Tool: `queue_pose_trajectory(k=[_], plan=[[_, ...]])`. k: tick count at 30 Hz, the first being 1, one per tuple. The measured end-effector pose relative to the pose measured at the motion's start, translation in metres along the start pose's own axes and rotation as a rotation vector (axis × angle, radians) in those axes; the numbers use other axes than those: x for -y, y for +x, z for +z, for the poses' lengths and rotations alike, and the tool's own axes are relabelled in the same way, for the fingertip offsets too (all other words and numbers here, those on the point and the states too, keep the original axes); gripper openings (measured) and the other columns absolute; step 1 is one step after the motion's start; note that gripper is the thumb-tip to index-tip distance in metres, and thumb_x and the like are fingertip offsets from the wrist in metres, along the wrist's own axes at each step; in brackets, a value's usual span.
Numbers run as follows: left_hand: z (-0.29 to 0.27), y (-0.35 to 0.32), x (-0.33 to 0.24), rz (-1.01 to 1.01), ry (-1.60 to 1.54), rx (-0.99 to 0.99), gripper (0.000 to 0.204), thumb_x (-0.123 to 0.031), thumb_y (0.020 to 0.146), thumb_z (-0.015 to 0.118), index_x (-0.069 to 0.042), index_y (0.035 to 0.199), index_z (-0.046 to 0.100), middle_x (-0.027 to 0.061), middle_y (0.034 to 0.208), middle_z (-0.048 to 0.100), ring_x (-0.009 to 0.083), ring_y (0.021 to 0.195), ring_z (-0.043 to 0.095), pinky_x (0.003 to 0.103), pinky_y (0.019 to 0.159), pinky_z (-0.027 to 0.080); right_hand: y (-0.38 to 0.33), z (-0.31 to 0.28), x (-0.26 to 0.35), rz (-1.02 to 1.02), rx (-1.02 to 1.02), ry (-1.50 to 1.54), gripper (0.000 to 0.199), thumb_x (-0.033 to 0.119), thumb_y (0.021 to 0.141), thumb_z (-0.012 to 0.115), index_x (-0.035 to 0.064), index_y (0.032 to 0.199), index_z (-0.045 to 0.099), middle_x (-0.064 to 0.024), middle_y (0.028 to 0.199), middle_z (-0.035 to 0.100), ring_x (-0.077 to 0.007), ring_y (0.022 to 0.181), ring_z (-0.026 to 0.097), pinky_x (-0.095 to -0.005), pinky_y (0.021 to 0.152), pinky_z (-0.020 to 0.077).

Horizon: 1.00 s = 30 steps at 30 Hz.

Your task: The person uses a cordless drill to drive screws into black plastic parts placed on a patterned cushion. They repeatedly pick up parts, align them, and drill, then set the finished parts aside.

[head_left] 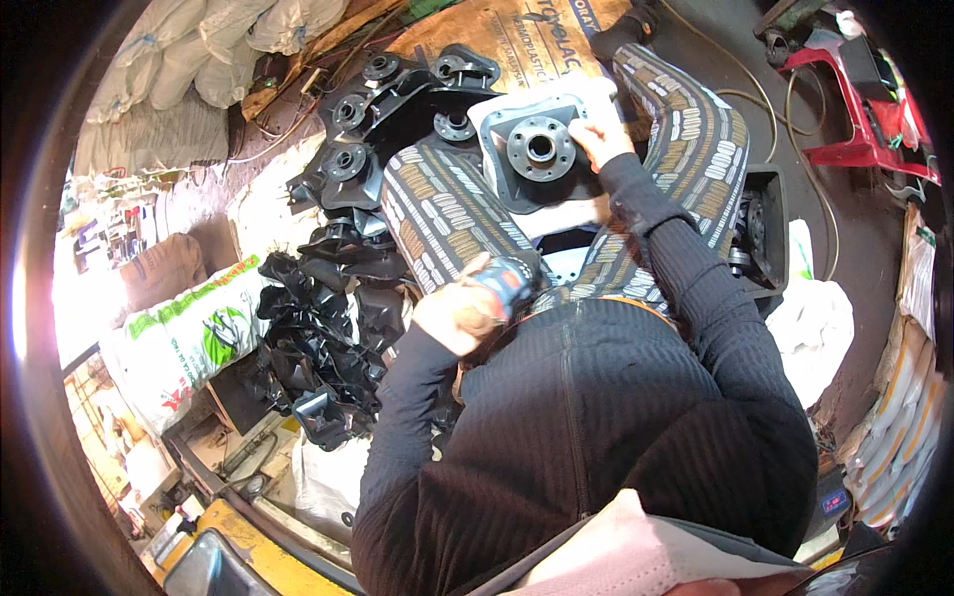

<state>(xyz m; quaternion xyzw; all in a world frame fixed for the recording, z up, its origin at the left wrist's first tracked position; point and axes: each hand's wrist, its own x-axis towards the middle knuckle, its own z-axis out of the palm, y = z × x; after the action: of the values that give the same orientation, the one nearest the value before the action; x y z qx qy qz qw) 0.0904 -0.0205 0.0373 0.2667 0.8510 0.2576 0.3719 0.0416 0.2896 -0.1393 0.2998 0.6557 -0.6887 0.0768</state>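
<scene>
In the upper middle is a square black moulded part [497, 179] with a round flange hub ringed with holes, between my patterned trouser legs. My right hand [604, 134] grips its right edge, fingers curled over the rim. At my lap, my left hand [459, 313] is wrapped around a blue-and-dark tool [505, 286], whose kind I cannot make out. Similar black moulded parts with round hubs [348, 159] lie grouped beyond my left leg. Nearer, a heap of black plastic scraps [333, 318] is piled on my left side.
A printed cardboard sheet [497, 45] lies at the far side. Right of my leg stands a black bin [780, 214] with a hubbed part inside, near a white bag [815, 323]. A red plastic stool [855, 109], cables and stacked sacks [899, 417] line the right. White sacks [189, 338] stand left.
</scene>
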Motion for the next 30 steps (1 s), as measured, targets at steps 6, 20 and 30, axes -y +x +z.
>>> queue_pose_trajectory(k=[6, 20, 30], plan=[[-0.052, 0.008, -0.049, 0.241, 0.111, -0.313, 0.061, -0.005, 0.066, 0.07, -0.006, 0.123, 0.049, 0.0083, 0.106, 0.062, 0.019, 0.092, 0.062, 0.031, 0.083, 0.049, -0.074, -0.014, 0.032, 0.211, 0.429, 1.089, 0.05, 0.006, 0.082, 0.057, 0.0011, 0.128, 0.039, -0.0179, 0.12, 0.052, -0.029, 0.109, 0.053, -0.0434, 0.087, 0.0462], [-0.046, 0.019, -0.042, 0.284, 0.169, -0.222, 0.047, -0.015, 0.069, 0.073, -0.009, 0.113, 0.057, 0.009, 0.108, 0.061, 0.0252, 0.098, 0.06, 0.036, 0.085, 0.048, -0.092, -0.001, 0.037, 0.274, 0.812, 1.032, 0.063, 0.004, 0.079, 0.052, 0.0051, 0.138, 0.028, -0.0264, 0.128, 0.042, -0.033, 0.113, 0.049, -0.0394, 0.089, 0.0476], [-0.054, 0.017, -0.044, 0.321, 0.298, -0.338, 0.035, -0.019, 0.065, 0.074, -0.014, 0.099, 0.065, 0.005, 0.095, 0.064, 0.0248, 0.086, 0.063, 0.036, 0.076, 0.05, -0.098, 0.002, 0.045, 0.366, 0.6, 0.73, 0.037, 0.006, 0.085, 0.058, -0.0002, 0.12, 0.048, -0.0145, 0.106, 0.058, -0.0166, 0.086, 0.06, -0.0267, 0.073, 0.0532]])
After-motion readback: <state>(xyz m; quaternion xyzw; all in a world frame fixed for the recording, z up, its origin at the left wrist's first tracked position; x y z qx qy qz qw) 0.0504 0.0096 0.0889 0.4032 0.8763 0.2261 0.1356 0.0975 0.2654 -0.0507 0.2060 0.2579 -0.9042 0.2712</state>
